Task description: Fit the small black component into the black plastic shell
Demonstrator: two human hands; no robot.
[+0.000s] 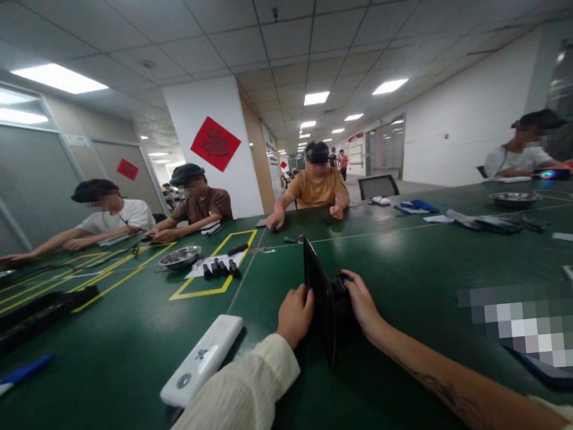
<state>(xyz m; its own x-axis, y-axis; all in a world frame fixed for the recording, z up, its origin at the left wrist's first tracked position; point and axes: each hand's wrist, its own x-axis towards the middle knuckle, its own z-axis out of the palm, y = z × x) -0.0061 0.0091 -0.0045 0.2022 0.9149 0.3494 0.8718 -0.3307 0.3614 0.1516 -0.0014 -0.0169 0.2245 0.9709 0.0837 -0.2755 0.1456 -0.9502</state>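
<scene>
A thin black panel (320,306) stands upright on the green table, seen nearly edge-on, with a dark boxy part (341,292) on its right side. Against the panel's left face are the curled fingers of my left hand (295,313), gripping it near the middle. My right hand (364,305) is closed on the boxy part, with the thumb and a finger at its top. Where the fingers of both hands meet the object is partly hidden. A white power bank (202,361), marked with a number, lies to the left of my left forearm.
Several small black parts (221,269) rest on white paper inside yellow tape, near a metal bowl (180,257). Another bowl (516,199) and plastic bags (482,220) are at the right. Across the table sits a person in a tan shirt (318,189).
</scene>
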